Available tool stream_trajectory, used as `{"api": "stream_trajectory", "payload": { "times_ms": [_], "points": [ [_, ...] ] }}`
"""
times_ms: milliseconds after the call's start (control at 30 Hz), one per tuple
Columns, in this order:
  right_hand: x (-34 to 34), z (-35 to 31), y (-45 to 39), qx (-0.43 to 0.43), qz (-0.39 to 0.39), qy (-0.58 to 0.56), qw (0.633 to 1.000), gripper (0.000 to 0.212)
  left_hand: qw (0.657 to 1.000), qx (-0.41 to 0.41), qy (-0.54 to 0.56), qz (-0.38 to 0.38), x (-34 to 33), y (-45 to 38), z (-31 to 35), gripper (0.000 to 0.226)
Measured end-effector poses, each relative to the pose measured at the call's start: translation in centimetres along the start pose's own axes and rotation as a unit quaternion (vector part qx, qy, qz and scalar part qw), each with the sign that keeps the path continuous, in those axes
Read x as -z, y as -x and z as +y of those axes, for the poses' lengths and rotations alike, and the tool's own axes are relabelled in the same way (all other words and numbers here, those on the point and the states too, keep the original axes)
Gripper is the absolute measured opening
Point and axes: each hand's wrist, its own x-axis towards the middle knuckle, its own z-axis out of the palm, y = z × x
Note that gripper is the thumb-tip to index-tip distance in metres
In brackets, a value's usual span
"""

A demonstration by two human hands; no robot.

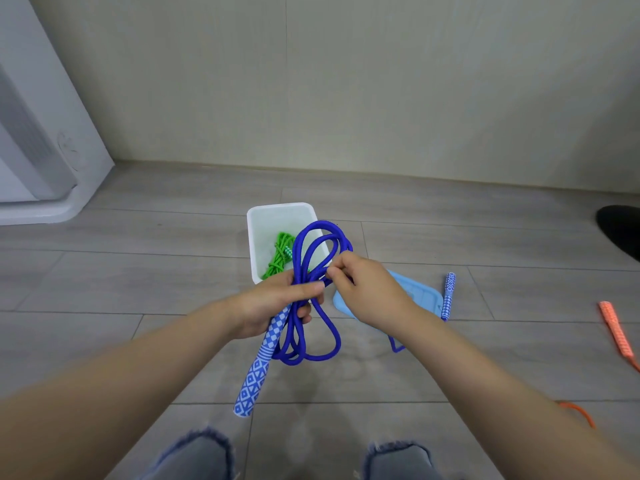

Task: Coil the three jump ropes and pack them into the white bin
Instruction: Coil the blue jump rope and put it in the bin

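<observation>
My left hand (273, 303) grips a bundle of blue jump rope (313, 244) loops together with one blue-and-white patterned handle (258, 365) that hangs down from my fist. My right hand (363, 292) pinches a strand of the same rope at the middle of the bundle. The rope's second handle (449, 295) lies on the floor to the right. Behind my hands stands the white bin (258, 220) with a coiled green jump rope (278, 254) inside. An orange jump rope (614, 327) lies on the floor at the far right.
A light blue lid (420, 294) lies flat on the grey plank floor to the right of the bin. A white appliance (41, 150) stands at the left by the wall. A dark shape (621, 230) shows at the right edge. My knees are below.
</observation>
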Motion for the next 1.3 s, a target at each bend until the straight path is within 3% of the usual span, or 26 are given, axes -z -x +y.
{"api": "stream_trajectory", "payload": {
  "times_ms": [133, 233, 333, 467, 600, 667, 833, 1000, 1100, 1200, 1300],
  "points": [
    [0.0, -0.5, 0.1, 0.027, -0.018, 0.030, 0.999, 0.018, 0.997, 0.006, -0.074, -0.021, -0.2, -0.1, -0.2, 0.004],
    [0.2, -0.1, 0.1, 0.049, -0.015, 0.052, 0.997, 0.016, 0.996, 0.023, -0.080, -0.041, 0.0, -0.1, -0.6, 0.011],
    [0.7, 1.5, 0.4, 0.010, -0.017, -0.004, 1.000, 0.019, 0.999, 0.031, -0.035, -0.023, 1.1, 0.0, -0.7, 0.010],
    [1.8, 5.3, 0.6, -0.062, -0.040, -0.050, 0.996, 0.018, 0.991, 0.006, 0.094, 0.095, 3.8, 0.0, -1.2, 0.013],
    [2.5, 8.9, 1.3, -0.131, -0.094, -0.118, 0.980, 0.019, 0.923, -0.066, 0.205, 0.319, 6.0, -1.1, -1.2, 0.025],
    [2.1, 9.0, 1.8, -0.135, -0.094, -0.138, 0.977, 0.024, 0.906, -0.075, 0.217, 0.357, 6.6, -1.3, -1.0, 0.028],
    [0.0, 6.3, 1.7, -0.099, -0.043, -0.196, 0.975, 0.021, 0.955, -0.042, 0.115, 0.271, 5.1, -1.0, -1.5, 0.023],
    [-2.0, 3.2, 1.4, -0.051, -0.046, -0.169, 0.983, 0.011, 0.967, -0.019, 0.082, 0.241, 2.9, -0.9, -0.8, 0.022],
    [-3.4, 2.3, 1.5, -0.015, -0.049, -0.158, 0.986, 0.007, 0.972, -0.015, 0.064, 0.226, 2.4, -0.7, -0.6, 0.034],
    [-4.1, 1.7, 1.6, 0.023, -0.048, -0.119, 0.991, 0.010, 0.986, -0.017, 0.070, 0.150, 2.2, -0.6, -0.7, 0.053],
    [-4.5, 1.5, 1.6, 0.032, -0.050, -0.079, 0.995, 0.015, 0.991, -0.030, 0.066, 0.116, 1.6, -0.3, -0.6, 0.025]
  ]
}}
